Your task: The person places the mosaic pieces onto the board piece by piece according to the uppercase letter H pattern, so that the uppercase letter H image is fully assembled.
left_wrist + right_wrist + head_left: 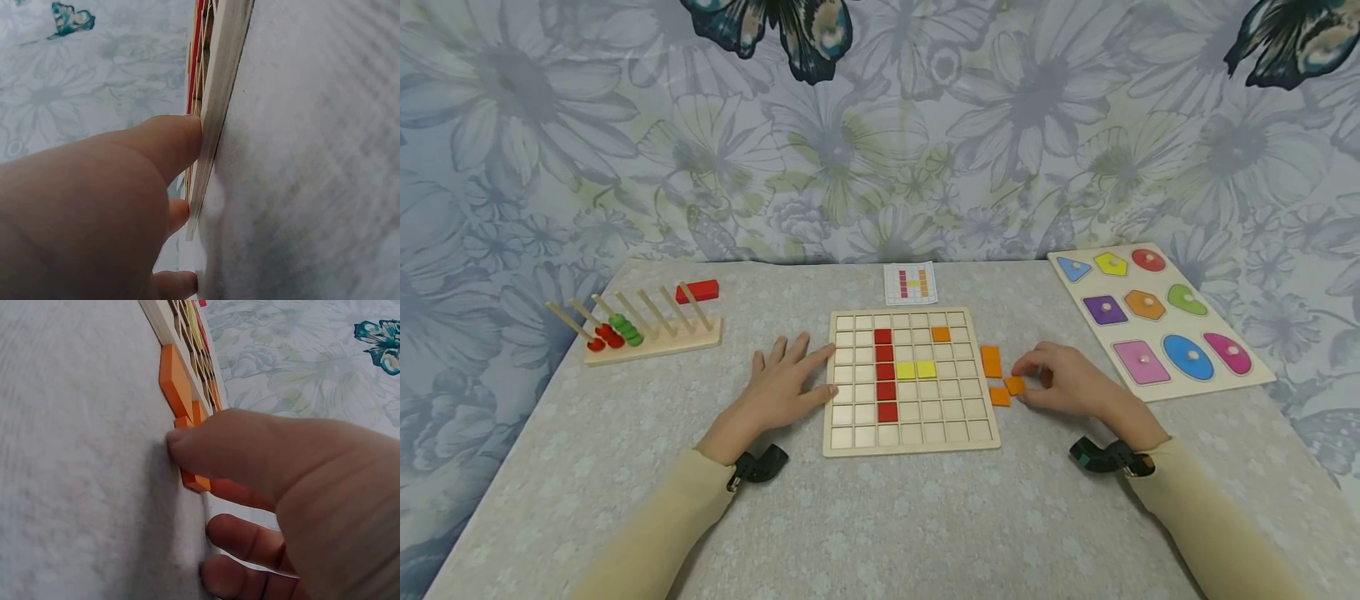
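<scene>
A wooden grid board (912,451) lies mid-table, with a column of red square tiles (883,351), two yellow tiles (906,370) and one orange tile (941,334) in its cells. My left hand (786,390) has its fingers spread, and its thumb and index finger touch the board's left edge; the left wrist view shows the thumb (172,144) against that edge. Beside the board's right edge, my right hand (1063,379) pinches an orange square tile (1015,385) between thumb and index finger. Other orange tiles (991,362) lie between it and the board.
A small pattern card (911,298) lies behind the board. At the left stands a peg rack (655,343) with red and green beads, a red block (697,291) behind it. A shape puzzle board (1157,321) lies at the right. A flowered cloth (880,150) hangs behind the table.
</scene>
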Tool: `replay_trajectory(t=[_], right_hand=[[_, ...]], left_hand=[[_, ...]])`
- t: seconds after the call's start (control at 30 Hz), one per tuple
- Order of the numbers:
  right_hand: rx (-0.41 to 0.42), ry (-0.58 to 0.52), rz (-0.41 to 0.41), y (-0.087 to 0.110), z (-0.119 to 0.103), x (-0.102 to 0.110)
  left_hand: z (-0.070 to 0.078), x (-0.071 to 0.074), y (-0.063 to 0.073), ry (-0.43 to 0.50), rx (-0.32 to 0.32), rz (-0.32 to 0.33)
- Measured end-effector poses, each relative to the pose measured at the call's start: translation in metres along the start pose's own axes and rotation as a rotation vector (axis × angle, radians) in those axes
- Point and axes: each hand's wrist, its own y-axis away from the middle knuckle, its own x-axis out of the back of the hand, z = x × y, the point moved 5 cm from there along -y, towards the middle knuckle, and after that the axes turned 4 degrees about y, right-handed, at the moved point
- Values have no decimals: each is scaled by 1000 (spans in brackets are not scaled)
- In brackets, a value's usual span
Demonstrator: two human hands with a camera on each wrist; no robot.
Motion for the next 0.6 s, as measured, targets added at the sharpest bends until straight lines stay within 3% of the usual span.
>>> replay_trajectory(t=[0.23,0.6], right_hand=[[-26,-35,-20,-1,1,0],[-7,1,15,0,2,1]], left_hand=[[1,2,0,5,-4,2],[1,2,0,7,-6,4]])
